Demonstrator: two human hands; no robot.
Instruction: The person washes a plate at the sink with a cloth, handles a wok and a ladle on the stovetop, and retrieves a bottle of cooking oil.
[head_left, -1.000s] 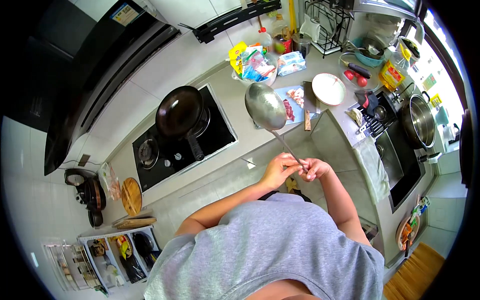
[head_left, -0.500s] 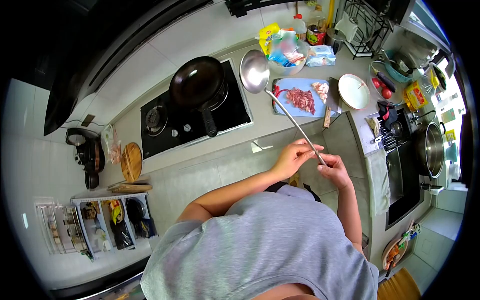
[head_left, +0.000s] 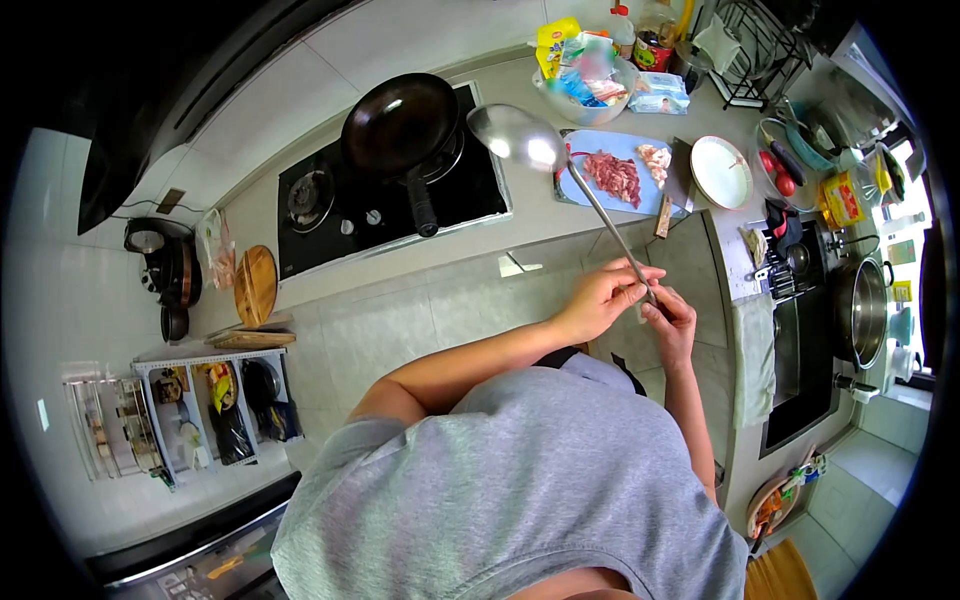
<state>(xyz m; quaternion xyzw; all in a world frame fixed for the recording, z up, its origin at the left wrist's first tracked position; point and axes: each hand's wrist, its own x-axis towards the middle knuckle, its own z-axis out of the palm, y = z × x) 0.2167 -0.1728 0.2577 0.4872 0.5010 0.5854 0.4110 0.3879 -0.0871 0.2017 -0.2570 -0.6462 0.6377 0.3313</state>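
A long-handled metal ladle (head_left: 512, 138) is held up before me, its bowl up and to the left beside the wok and the chopping board. My left hand (head_left: 603, 303) pinches the lower part of the handle between thumb and fingers. Close beside it, my right hand (head_left: 674, 322) grips the handle's end. A dark wok (head_left: 400, 125) rests on the black gas hob (head_left: 300, 245), its handle toward me. On the blue chopping board (head_left: 622, 143) lie sliced red meat (head_left: 612, 176) and a smaller pile of pale pieces (head_left: 655, 162).
A cleaver (head_left: 680, 178) lies at the board's right edge, next to a white plate (head_left: 721, 172). Behind stands a bowl of packets (head_left: 586, 85). To the right are a bowl with tomatoes (head_left: 785, 183), a sink (head_left: 800, 370) and a steel pot (head_left: 860, 312). A round wooden board (head_left: 256, 287) leans left.
The ladle's bowl has turned and now shows more side-on, with its handle steeper. My hands have drawn closer together on the handle. The whole view has shifted slightly.
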